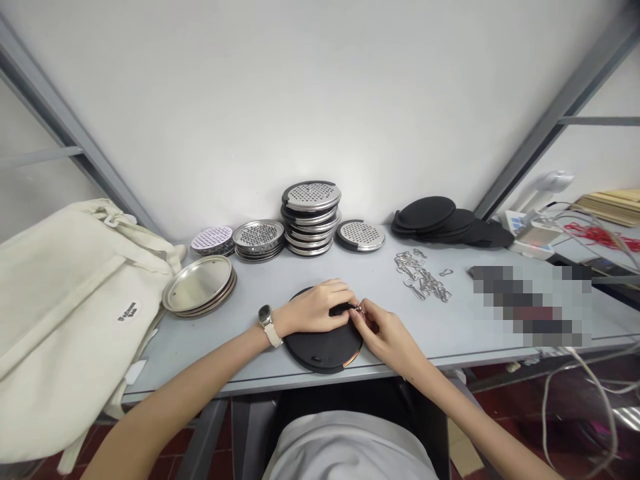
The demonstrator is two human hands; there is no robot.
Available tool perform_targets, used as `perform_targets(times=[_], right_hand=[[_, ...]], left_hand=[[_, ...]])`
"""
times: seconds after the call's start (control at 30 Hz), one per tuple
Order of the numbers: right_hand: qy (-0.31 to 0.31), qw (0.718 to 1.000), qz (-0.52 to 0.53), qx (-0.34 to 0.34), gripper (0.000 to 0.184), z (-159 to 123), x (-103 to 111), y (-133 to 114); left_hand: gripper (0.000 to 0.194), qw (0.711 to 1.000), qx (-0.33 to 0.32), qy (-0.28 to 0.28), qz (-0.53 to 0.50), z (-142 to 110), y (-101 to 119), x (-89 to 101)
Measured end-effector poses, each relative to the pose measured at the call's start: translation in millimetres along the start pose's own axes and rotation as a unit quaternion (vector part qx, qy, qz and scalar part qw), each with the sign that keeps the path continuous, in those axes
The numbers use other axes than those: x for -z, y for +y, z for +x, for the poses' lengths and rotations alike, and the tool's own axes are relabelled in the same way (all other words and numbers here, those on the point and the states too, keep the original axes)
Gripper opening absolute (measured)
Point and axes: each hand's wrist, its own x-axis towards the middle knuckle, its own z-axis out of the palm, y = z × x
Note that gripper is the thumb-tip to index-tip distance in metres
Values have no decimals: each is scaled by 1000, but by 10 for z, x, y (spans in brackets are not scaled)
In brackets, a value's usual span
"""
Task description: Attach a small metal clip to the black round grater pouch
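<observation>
The left hand [323, 305] lies over the black disc [323, 350] on the tabletop [260, 283], fingers bent; whether they pinch its edge is too hidden to tell. Just beside those fingertips, the right hand [383, 330] pinches a small metal clip [357, 309]. Fastening seems underway; next calls for steadying the disc while seating the clip.

Bench [265, 287]: grey work surface of what appears to be a small assembly workshop, against a white wall [310, 87].
Perforated metal discs [311, 223]: stacked in quantity along the far edge.
Black discs [323, 350]: one at the near edge, others heaped toward the far right corner.
Metal clips [420, 275]: loose pile.
Grey frame [550, 120]: plain bars at both far corners.
</observation>
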Motion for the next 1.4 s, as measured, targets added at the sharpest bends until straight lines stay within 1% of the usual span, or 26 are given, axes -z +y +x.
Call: perform_targets(times=[0.27,0.47,0.6,0.8,1.0,1.27,1.4], right_hand=[[-11,995,-86,42,15,-9,1,-29],[-6,993,-114,42,8,-16,-9,-20],[-8,994,-104,41,11,-18,-5,-8],[-21,996,-85,22,24,-14,13,-5],[-20,997,-79,15,25,2,2,-3],[-8,999,-40,12,25,6,-18,34],[-3,999,-35,5,25,3,-22,47]], left_hand=[[11,1000,0,7,-2,-6,-6,-7],[12,1000,1,2,-2,-5,-2,-3],[13,1000,2,5,-2,-7,-8,-11],[14,1000,-6,10,-2,-9,-10,-13],[15,1000,-9,2,7,-12,-13,-8],[20,1000,-8,1,11,-10,-17,-10],[17,1000,-5,8,3,-5,-8,-13]])
